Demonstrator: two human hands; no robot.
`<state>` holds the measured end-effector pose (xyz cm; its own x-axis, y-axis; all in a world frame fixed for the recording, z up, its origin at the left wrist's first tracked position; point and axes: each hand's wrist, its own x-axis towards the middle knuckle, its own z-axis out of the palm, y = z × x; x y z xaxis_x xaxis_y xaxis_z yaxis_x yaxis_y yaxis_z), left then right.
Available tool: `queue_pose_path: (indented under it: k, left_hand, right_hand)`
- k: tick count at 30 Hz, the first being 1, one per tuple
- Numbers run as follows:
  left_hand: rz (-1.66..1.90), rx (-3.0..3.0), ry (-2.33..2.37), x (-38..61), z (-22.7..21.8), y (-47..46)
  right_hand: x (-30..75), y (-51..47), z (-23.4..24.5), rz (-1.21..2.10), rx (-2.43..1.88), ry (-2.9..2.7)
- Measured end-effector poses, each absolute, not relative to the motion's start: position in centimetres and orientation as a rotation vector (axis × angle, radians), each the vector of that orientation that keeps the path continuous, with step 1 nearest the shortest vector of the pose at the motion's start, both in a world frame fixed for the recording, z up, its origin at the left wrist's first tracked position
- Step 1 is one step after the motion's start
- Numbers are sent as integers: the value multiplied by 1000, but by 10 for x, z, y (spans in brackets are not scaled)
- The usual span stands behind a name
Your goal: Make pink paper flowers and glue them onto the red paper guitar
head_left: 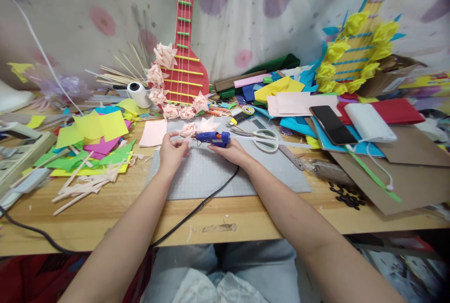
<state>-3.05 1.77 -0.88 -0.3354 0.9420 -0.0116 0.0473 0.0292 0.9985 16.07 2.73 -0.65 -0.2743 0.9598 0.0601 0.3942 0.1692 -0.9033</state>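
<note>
My right hand [232, 151] is wrapped round a blue hot glue gun [213, 139], whose nozzle points left at my other hand. A black cord [204, 203] runs from it over the table edge. My left hand [172, 153] pinches a small pale pink paper piece [186, 140] close to the nozzle. Just behind them lies a pink paper flower [188, 129] on the grey cutting mat [197, 191]. To the right of the glue gun are scissors [266, 140]. Behind the mat stands a red paper guitar [186, 78] trimmed with pink flowers.
Coloured paper sheets [93, 127] and pink strips [87, 181] lie at left. A pink sheet [153, 133] borders the mat. On the right are a phone [332, 124], a white power bank [370, 122], brown cardboard [365, 185] and a yellow paper guitar [355, 56].
</note>
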Motion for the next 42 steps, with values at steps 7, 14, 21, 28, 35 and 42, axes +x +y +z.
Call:
queue_pose_path:
  k: [7,14,21,28,35,42]
  left_hand:
    - [1419,1043,1506,-29,-7,18]
    - [1419,1059,1488,-31,-10,18]
    - [1406,1074,1493,-31,-12,19]
    - [1396,1054,1503,-31,-9,17]
    - [1398,1007,1456,-27,-5,17]
    - [1481,1361,1528,-22,4,29]
  right_hand:
    - [161,27,-6,1096,-1292,-1799]
    - [160,25,-4,1098,-1285,-1773]
    - [160,27,-6,1278,-1161,-1640]
    - [165,29,2,1508,-960,-1146]
    - [173,40,1,1505,-874,-850]
    - [177,47,0,1480,-873,-718]
